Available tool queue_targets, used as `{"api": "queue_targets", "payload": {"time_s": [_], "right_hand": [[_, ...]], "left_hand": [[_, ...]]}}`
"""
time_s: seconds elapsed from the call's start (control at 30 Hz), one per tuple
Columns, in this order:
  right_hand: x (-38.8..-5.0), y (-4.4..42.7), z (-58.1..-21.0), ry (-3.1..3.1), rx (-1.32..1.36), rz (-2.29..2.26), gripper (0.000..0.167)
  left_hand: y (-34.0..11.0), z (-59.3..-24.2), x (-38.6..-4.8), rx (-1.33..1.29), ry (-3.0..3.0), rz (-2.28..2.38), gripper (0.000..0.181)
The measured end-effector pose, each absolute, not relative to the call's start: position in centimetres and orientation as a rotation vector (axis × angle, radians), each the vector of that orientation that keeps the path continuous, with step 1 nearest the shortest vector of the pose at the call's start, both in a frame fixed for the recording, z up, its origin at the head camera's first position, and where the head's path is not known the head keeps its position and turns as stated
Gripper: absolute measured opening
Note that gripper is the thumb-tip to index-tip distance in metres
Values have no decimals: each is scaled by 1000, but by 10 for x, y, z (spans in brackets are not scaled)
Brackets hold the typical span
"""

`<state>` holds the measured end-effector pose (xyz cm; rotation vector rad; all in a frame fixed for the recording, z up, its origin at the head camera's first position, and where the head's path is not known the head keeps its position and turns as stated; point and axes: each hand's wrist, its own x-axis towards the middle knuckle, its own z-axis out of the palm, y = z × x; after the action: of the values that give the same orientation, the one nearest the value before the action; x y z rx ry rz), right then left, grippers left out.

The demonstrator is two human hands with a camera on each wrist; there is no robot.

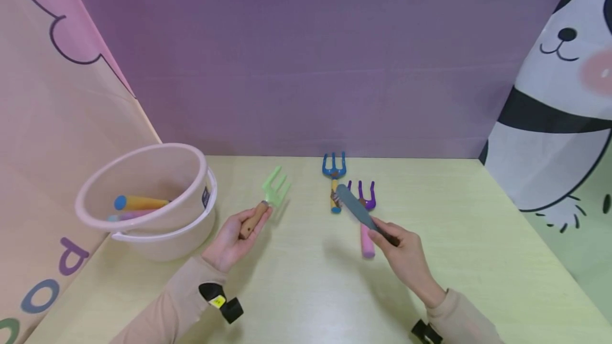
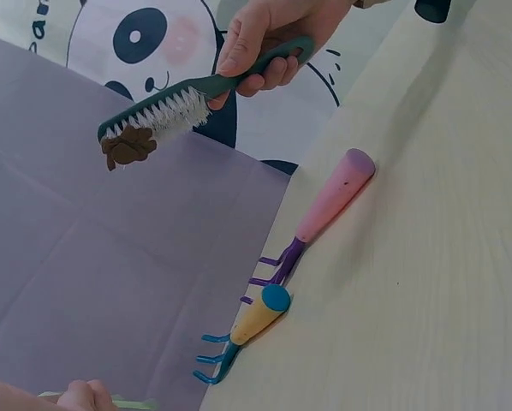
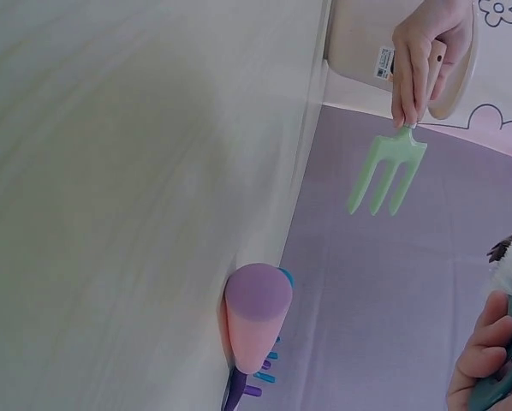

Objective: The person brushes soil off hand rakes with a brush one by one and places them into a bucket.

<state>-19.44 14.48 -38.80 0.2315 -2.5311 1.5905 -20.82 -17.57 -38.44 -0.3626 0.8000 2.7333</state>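
Note:
My left hand (image 1: 233,242) holds a hand fork by its wooden handle, the light green prongs (image 1: 275,189) pointing up and away over the table. My right hand (image 1: 405,255) grips a dark green brush (image 1: 356,207) by its handle, back upward in the head view. From the left wrist, its white bristles (image 2: 172,113) show, with a brown clump (image 2: 129,147) stuck near the end. Below the brush lies a purple hand fork with a pink handle (image 1: 367,242). Beside it lies a blue hand fork (image 1: 334,168) with a yellow handle, partly covered by the brush tip.
On the table's left stand two nested pale pink tubs, the upper tub (image 1: 203,187) tilted inside the lower tub (image 1: 174,246). A yellow handle (image 1: 143,203) and a pinkish handle (image 1: 136,215) lie in the upper one. A purple cloth wall (image 1: 306,68) closes the back.

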Motion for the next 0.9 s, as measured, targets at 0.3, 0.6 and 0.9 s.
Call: {"api": "queue_targets", "payload": {"time_s": [0.3, 0.6, 0.9], "right_hand": [[-193, 145, -387, -2545, 238, 1597, 34], [-192, 147, -388, -2548, 235, 1608, 34], [-193, 147, -388, -2556, 257, 1625, 36]], "left_hand": [[-174, -372, -205, -152, 1314, 2691, 49], [-168, -365, -200, -47, 2428, 2156, 49], [-167, -370, -194, 232, 2891, 1659, 42]]}}
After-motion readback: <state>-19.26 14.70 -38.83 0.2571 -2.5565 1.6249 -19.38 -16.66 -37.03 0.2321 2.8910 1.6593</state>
